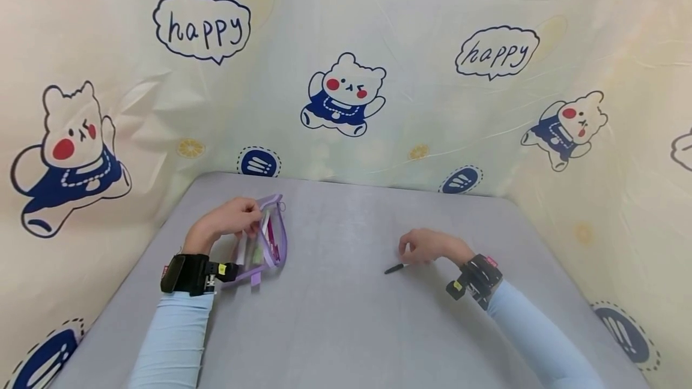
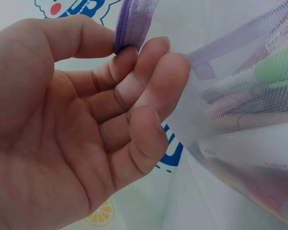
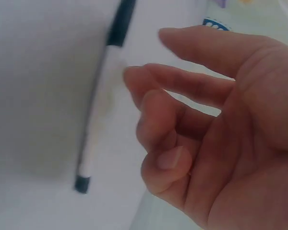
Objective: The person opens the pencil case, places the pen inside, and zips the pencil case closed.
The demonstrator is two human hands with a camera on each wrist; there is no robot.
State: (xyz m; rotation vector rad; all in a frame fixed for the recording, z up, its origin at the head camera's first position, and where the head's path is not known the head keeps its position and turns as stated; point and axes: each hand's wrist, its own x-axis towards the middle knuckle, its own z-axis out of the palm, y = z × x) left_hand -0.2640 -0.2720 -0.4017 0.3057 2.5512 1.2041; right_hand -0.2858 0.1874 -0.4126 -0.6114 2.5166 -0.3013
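A see-through mesh pencil case [image 1: 283, 239] with purple zip edging stands at the left of the table, its mouth gaping. My left hand [image 1: 232, 218] pinches the purple zip edge [image 2: 134, 24] between thumb and index finger; the other fingers curl loosely beside the mesh [image 2: 221, 110]. Through the opening a magenta pen-like item [image 1: 271, 239] shows, along with something green, blurred by the mesh. On the right, a pen [image 3: 98, 110] with a white barrel and dark ends lies on the table. My right hand [image 1: 427, 245] hovers beside it, thumb and fingers apart, holding nothing.
The grey table [image 1: 335, 317] reaches back to a pale curtain [image 1: 421, 5] printed with cartoon bears and "happy" bubbles, which also closes in both sides. A purple tab [image 1: 256, 280] sticks out from the near end of the case. Each wrist carries a strapped black camera.
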